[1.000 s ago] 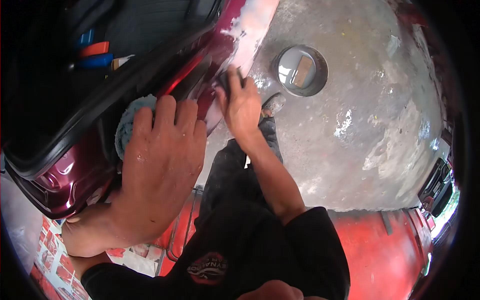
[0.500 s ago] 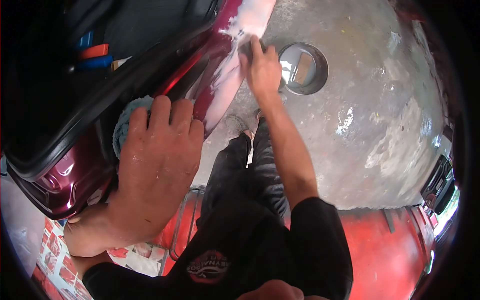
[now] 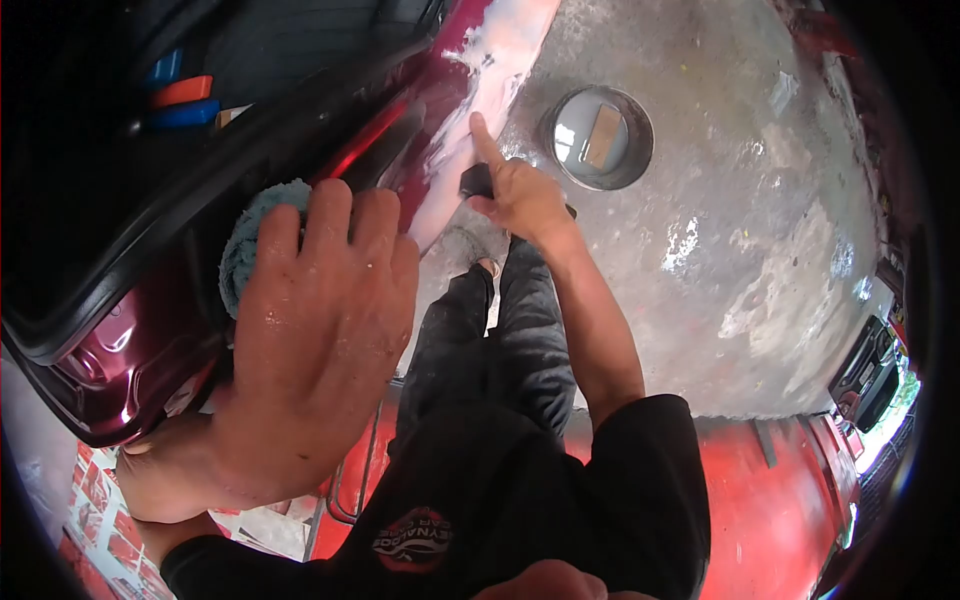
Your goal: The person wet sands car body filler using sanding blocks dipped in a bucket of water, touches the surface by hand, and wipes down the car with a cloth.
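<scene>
My left hand (image 3: 320, 310) is closed on a blue-grey cloth (image 3: 262, 235) beside the black-trimmed opening of a dark red car. In my right hand (image 3: 525, 195) is a small black block (image 3: 477, 181), gripped by the thumb and folded fingers. The index finger of that hand is stretched out, its tip on or just over the whitish, sanded-looking patch (image 3: 490, 85) of the car's red body panel (image 3: 418, 178).
A round metal pan (image 3: 651, 150) of liquid, with a brown block (image 3: 602, 136) in it, stands on the concrete floor (image 3: 740, 210) to the right. Orange (image 3: 182, 91) and blue (image 3: 183, 114) objects lie inside the car. A red surface (image 3: 750, 510) is at the bottom right.
My right hand moved up along the panel, then came back down with the index finger now extended and the black block off the panel's surface. My left hand stays on the cloth.
</scene>
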Demonstrator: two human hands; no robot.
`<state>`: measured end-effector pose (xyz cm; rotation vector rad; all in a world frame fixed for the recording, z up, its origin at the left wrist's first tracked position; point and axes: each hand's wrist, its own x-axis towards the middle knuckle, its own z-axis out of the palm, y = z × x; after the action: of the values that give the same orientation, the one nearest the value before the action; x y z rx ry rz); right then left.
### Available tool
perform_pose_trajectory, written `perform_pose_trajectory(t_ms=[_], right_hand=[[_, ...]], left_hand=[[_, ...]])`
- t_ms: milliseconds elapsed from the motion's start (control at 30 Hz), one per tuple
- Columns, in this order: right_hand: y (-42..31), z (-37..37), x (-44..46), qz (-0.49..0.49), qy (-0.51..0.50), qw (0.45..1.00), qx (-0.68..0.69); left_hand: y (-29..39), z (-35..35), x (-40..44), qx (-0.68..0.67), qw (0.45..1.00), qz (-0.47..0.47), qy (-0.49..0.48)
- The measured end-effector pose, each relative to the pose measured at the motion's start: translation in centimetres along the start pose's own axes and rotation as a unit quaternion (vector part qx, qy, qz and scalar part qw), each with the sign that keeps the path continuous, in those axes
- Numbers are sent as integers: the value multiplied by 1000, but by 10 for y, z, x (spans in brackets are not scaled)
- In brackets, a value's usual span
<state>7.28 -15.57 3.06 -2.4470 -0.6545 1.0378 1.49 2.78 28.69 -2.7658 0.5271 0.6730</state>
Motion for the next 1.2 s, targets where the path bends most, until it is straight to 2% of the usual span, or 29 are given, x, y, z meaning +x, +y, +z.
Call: perform_pose_trajectory(t_ms=[100, 233, 267, 367, 467, 567, 600, 700, 733, 833, 933, 1033, 1133, 1200], right_hand=[[-11, 14, -15, -56, -24, 997, 46], [-38, 17, -30, -52, -15, 998, -28], [-38, 23, -34, -78, 11, 997, -12], [-41, 15, -47, -112, -14, 993, -14], [-31, 4, -53, -79, 72, 993, 49], [-33, 6, -32, -8, 262, 956, 130], [-39, 15, -21, -5, 320, 934, 156], [-63, 33, -17, -53, 364, 926, 92], [-59, 32, -15, -52, 348, 931, 95], [-12, 14, 39, 3, 393, 919, 20], [-3, -3, 63, 30, 431, 900, -56], [-25, 24, 27, 47, 383, 919, 77], [-19, 17, 16, 0, 350, 935, 51], [6, -2, 60, 10, 392, 919, -35]], left_hand=[[0, 1, -1, 18, 1000, 6, 11], [-2, 2, 0, 47, 999, 19, 21], [-3, 3, 1, 47, 998, 23, 23], [-3, 4, 0, 40, 999, 24, 27], [-2, 2, 0, 45, 999, 23, 17], [-3, 0, 1, 54, 998, 27, 22], [-3, 0, 0, 47, 998, 26, 19], [-4, -2, 2, 36, 999, 27, 13], [-4, -2, 2, 35, 999, 27, 7], [0, -3, -1, 18, 999, 19, -18], [-2, -2, -2, 15, 1000, 15, -12], [-1, -4, 0, 24, 999, 16, -16], [0, -5, -1, 30, 999, 14, -28], [0, -5, -1, 43, 998, 26, -26]])
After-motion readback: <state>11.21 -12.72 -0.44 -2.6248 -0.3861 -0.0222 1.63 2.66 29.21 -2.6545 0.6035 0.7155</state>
